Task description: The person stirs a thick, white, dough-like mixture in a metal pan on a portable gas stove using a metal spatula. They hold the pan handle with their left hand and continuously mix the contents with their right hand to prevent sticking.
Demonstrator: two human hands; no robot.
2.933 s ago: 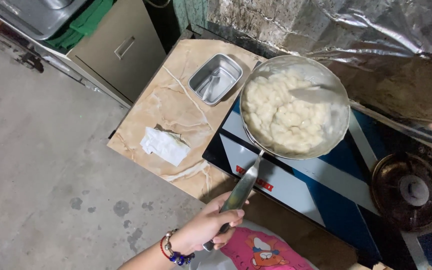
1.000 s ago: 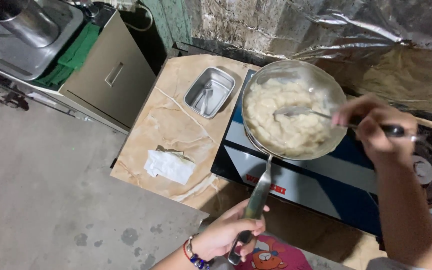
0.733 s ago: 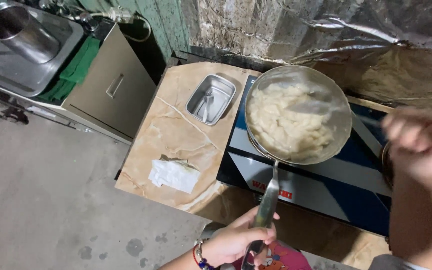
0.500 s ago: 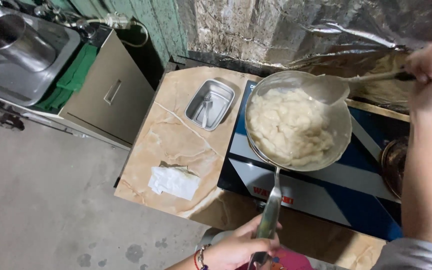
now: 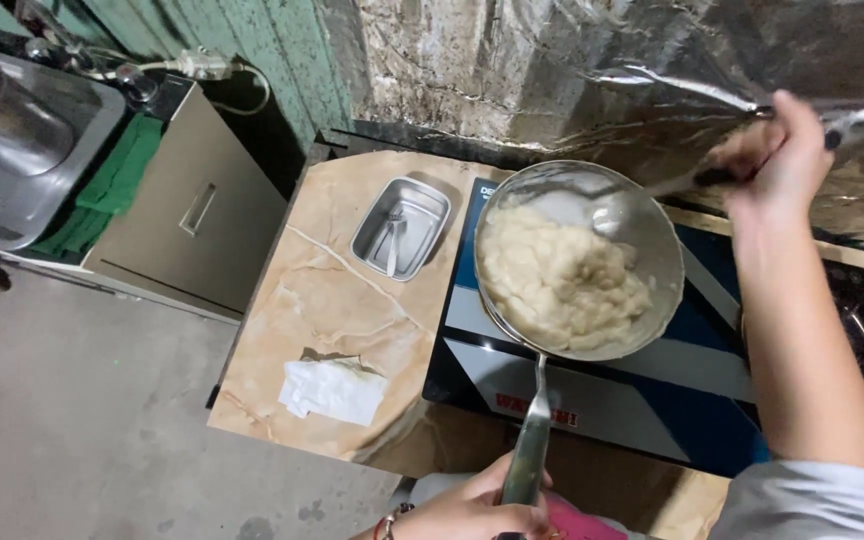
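White cloth (image 5: 334, 389) on marbled counter (image 5: 337, 300), small steel tray (image 5: 401, 228) behind it, left hand (image 5: 472, 510) gripping handle of steel pan (image 5: 579, 260) of pale mash on blue cooktop (image 5: 652, 390), right hand (image 5: 777, 150) clasping ladle (image 5: 642, 195) at pan's far rim.

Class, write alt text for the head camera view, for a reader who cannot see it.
A person's left hand grips the handle of a metal pan of pale mash on a cooker, while the right hand holds a spoon at the pan's far rim. Left of the cooker, a small metal tray and white cloth lie on a marbled counter.
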